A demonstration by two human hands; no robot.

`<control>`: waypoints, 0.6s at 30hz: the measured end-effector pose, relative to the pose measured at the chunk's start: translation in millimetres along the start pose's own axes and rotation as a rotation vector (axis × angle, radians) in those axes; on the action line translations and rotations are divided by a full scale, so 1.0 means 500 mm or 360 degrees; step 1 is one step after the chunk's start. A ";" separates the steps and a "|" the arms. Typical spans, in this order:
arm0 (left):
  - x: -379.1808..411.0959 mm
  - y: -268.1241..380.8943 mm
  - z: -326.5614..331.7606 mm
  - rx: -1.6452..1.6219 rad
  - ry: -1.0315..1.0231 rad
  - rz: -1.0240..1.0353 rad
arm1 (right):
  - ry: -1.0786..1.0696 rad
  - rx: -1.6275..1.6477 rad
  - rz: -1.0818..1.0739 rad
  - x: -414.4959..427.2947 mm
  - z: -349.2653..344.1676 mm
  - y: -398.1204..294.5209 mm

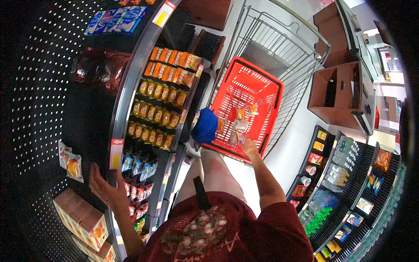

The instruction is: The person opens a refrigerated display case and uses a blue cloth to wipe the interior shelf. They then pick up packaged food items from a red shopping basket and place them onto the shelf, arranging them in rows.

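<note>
My left hand [104,187] is at the shelf edge on the left, empty, with its fingers apart. Just beyond its fingertips, two clear-wrapped snack packets [74,166] rest on the black perforated shelf. Over the near end of a red plastic shopping basket [234,64], my right hand [250,148] grips a small clear plastic packet [236,137]. Inside the basket lie another clear packet [240,125] and small orange-printed snack packets [240,113]. A blue cloth item [204,126] hangs at the basket's left side; its exact kind is unclear.
The basket sits in a metal wire shopping cart [288,42]. Left shelves carry orange snack packs [173,75], yellow packs [157,113] and stacked cartons [86,226]. Bottles [340,160] stand on shelving at right. Brown cabinets [340,85] stand beyond the cart.
</note>
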State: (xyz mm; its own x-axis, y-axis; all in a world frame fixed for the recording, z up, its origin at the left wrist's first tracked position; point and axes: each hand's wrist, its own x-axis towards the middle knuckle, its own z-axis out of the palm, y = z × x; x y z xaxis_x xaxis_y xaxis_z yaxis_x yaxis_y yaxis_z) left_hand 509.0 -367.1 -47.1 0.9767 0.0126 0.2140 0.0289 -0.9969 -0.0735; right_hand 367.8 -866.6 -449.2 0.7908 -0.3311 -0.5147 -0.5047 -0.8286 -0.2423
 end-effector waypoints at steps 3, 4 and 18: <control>-0.002 -0.005 0.011 0.0009 0.0016 0.0033 | -0.0264 -0.0042 0.0156 0.003 0.005 -0.035; 0.000 -0.001 0.011 0.0013 0.0014 0.0042 | -0.0311 -0.0083 0.0195 0.007 0.008 -0.045; 0.004 0.004 0.002 0.0063 -0.0019 0.0076 | -0.0013 -0.0014 0.0112 0.077 0.049 0.006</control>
State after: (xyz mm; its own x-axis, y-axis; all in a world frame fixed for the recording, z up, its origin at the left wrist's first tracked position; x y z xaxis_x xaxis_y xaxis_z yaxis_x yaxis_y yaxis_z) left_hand 511.2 -369.1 -47.8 0.9797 -0.0335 0.1977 -0.0093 -0.9925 -0.1218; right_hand 388.3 -870.9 -489.9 0.7508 -0.3848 -0.5368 -0.5555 -0.8076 -0.1981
